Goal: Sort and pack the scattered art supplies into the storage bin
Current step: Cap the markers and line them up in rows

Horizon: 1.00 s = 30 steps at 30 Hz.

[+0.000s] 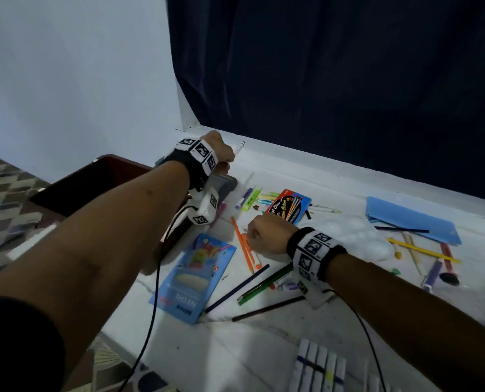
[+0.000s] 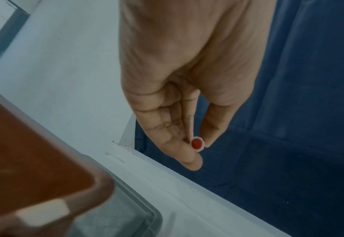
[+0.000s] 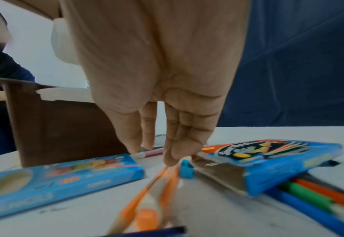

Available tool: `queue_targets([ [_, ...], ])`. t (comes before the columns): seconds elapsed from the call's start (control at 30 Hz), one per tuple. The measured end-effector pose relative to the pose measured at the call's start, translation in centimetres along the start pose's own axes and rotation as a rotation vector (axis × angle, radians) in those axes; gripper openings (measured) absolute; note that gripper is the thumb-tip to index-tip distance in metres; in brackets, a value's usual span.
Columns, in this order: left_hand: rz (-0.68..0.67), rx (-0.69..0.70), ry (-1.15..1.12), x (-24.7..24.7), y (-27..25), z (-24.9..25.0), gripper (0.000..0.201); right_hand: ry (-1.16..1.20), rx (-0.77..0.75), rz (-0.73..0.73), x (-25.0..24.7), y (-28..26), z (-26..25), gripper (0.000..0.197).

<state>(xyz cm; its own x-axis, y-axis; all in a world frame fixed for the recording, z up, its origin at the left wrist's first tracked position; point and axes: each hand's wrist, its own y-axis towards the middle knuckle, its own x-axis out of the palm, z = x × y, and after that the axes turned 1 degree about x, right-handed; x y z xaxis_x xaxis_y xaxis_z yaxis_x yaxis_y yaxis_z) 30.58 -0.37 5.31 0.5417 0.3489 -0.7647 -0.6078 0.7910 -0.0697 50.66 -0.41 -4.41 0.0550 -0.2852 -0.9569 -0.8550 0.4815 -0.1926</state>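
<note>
Marker [image 1: 239, 148] | pinched in left hand [image 1: 221, 149] fingers | right hand [image 1: 266, 234] fingers straight, on orange pencils [image 1: 245, 247]

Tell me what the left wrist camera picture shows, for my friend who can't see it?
A left hand pinches a small white marker with a red end between thumb and fingers. Below it to the left is the corner of a brown storage bin on a white surface, and a dark blue curtain hangs behind.

Dim, bluish light — soft blur, edges stretched by wide-angle.
</note>
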Motion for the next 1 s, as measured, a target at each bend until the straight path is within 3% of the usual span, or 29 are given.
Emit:
queue_targets([
  [0.1, -0.031, -0.037, -0.132, -2.0, -2.5, -0.7, 0.014, 0.075, -0.071, -0.101, 1.1, 0.3, -3.1, 0.036],
  [0.2, -0.071, -0.06, -0.184, -2.5, -4.0, -2.0, 0.015, -0.048, -0.135, -0.197, 2.8, 0.5, -4.9, 0.046],
  [0.37, -0.111, -0.028, -0.183, -1.6, -6.1, -2.9, 0.007, -0.241, 0.114, -0.271, 2.4, -0.9, -3.8, 0.057],
  [0.47, -0.147, -0.002, -0.185, -0.3, -7.2, -2.5, 0.013, -0.264, 0.206, -0.267, 0.8, -2.4, -1.7, 0.044],
  [0.63, -0.345, 0.015, -0.219, 3.6, -9.1, -1.0, 0.011, -0.173, 0.301, -0.238, -0.5, -6.3, 2.6, 0.045],
  [0.77, -0.465, 0.052, -0.127, 7.2, -10.4, -0.4, 0.021, -0.223, 0.371, -0.252, -0.2, -9.0, 5.6, 0.033],
  [1.0, -0.643, 0.113, -0.088, 11.3, -12.3, -0.8, 0.032, -0.158, 0.449, -0.179, 0.9, -12.7, 9.0, 0.056],
])
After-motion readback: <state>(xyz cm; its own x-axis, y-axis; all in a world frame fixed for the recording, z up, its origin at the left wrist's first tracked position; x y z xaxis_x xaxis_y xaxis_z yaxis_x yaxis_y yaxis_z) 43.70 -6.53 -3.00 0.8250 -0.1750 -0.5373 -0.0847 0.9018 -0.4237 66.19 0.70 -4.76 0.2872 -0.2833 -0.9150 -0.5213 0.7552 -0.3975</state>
